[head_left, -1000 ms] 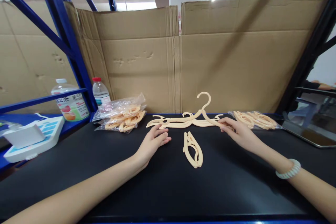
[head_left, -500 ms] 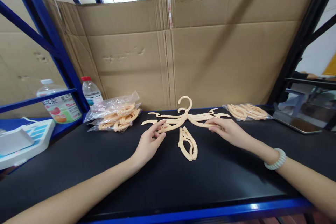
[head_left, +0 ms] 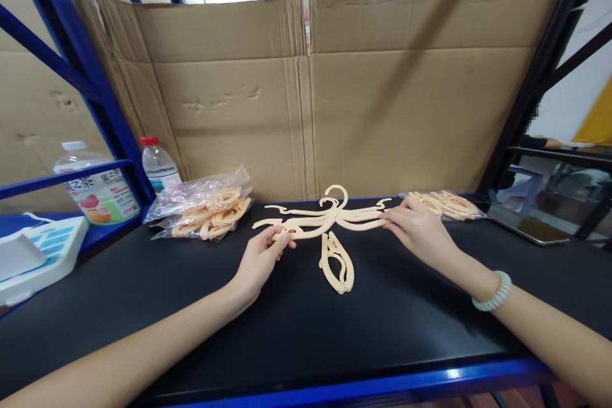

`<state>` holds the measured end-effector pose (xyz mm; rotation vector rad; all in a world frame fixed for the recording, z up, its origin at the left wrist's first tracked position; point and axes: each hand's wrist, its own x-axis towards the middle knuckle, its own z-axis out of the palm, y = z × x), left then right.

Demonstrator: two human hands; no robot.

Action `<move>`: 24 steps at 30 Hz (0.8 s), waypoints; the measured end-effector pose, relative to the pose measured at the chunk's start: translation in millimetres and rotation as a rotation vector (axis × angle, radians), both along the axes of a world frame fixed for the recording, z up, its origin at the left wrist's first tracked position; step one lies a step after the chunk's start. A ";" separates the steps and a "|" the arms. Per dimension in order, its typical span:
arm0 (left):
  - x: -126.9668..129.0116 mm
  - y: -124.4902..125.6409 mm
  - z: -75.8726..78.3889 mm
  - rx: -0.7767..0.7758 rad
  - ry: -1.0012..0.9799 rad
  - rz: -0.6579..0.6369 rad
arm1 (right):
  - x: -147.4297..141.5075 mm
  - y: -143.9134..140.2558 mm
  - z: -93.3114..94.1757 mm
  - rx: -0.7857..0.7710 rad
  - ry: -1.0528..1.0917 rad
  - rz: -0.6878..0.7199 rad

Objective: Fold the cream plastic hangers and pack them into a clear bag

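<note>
Hanger ends hidden under left hand and right hand.

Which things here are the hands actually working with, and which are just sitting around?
In hand: left hand and right hand on the unfolded hangers; folded hanger.
Lying about: bagged hangers, second bag, bottles, tablet.

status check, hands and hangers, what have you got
Left hand and right hand each pinch an arm of the unfolded hangers. Folded hanger lies just in front, apart.
</note>
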<state>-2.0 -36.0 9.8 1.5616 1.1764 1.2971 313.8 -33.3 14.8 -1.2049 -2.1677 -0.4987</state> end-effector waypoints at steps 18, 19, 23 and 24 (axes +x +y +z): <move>1.8 -3.6 2.6 -0.010 -0.079 0.027 | -15.6 -4.2 -5.8 -0.147 0.429 0.168; 2.1 -4.0 2.8 -0.009 -0.081 0.028 | -15.6 -3.0 -6.2 -0.229 0.519 0.188; 4.1 -4.4 2.6 -0.022 -0.164 0.005 | -13.5 1.6 -5.2 -0.488 0.788 0.254; 4.6 -4.3 2.3 -0.037 -0.208 -0.003 | -13.2 2.0 -4.5 -0.515 0.829 0.271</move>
